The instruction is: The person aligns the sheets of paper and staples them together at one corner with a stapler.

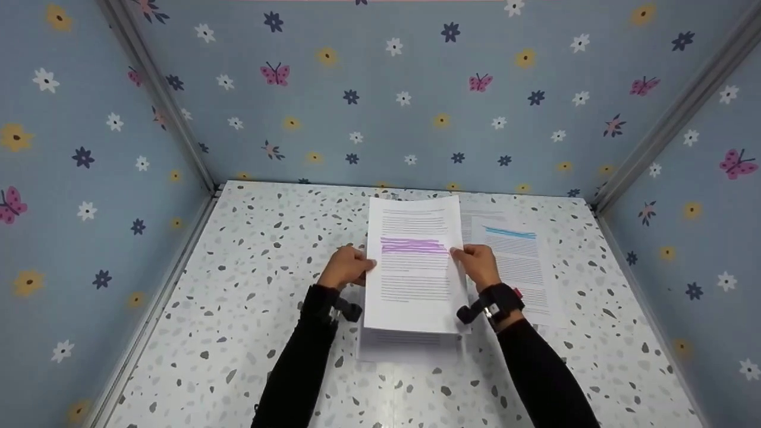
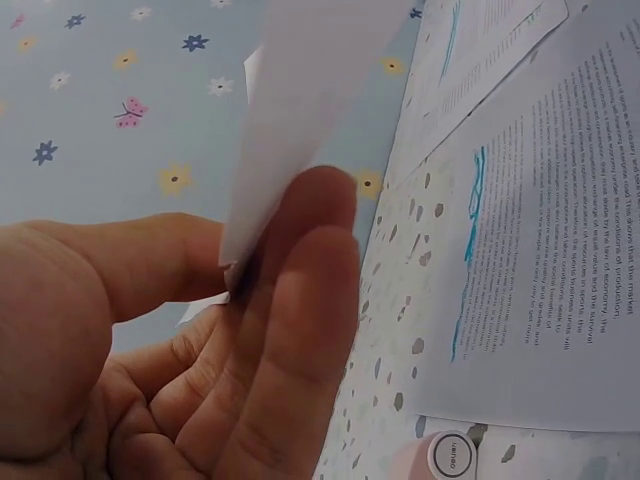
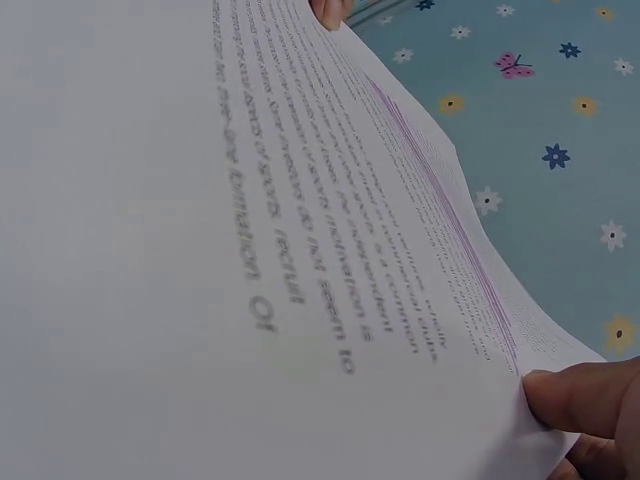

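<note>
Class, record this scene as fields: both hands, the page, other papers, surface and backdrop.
left hand: pinches the left edge of the purple-highlighted page
right hand: pinches its right edge
page position: raised above the table
below it: blue-marked printed sheet
to its right: another blue-marked sheet
surface: speckled tabletop
backdrop: flower-and-butterfly panels

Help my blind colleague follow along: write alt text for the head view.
A left hand and right hand hold a purple-marked printed page by its sides above a speckled table; a blue-marked page lies to the right.
</note>
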The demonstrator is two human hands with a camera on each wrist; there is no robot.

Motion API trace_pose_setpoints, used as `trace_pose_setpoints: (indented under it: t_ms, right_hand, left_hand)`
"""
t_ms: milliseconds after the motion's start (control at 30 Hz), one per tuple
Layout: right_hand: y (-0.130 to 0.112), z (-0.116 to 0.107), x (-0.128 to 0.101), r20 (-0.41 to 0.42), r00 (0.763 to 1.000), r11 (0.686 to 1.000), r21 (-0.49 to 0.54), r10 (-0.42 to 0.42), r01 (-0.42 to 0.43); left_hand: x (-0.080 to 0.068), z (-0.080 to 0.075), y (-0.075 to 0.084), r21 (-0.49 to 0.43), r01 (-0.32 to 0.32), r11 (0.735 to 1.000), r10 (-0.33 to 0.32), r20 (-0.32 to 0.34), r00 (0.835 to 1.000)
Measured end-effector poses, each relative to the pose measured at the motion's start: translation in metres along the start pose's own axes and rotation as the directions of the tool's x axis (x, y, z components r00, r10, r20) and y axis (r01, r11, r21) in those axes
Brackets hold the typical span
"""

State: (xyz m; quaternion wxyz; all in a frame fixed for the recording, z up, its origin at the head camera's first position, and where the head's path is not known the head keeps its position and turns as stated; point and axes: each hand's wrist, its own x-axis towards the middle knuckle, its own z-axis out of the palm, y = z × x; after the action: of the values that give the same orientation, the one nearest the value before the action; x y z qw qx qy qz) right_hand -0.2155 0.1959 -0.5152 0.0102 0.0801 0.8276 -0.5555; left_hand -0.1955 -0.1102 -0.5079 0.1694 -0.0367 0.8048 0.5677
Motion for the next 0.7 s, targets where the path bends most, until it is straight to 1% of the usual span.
trace_pose_setpoints:
  t_ms: [200,333,533,700]
  right_hand:
    - [0.007,0.007,0.001,-0.008,0.999,0.999,-0.024,0.041,-0.042]
    - [0.015,0.010,0.000,-0.006,0.999,0.998,-0.037,0.042,-0.043]
    - [0.026,0.013,0.000,-0.002,1.000,0.997,-0.073,0.029,-0.030]
    - [0.035,0.016,0.000,-0.025,1.000,0.994,-0.111,0.016,-0.019]
  left_hand:
    - [0.005,0.005,-0.011,-0.024,0.035,0.999,-0.036,-0.017,0.999]
    - [0.007,0.009,-0.019,-0.038,0.053,0.998,-0.053,-0.014,0.998]
    - [0.011,0.014,-0.029,0.001,0.068,0.998,-0.068,-0.017,0.998]
    - [0.014,0.018,-0.037,0.014,0.062,0.998,-0.061,-0.018,0.998]
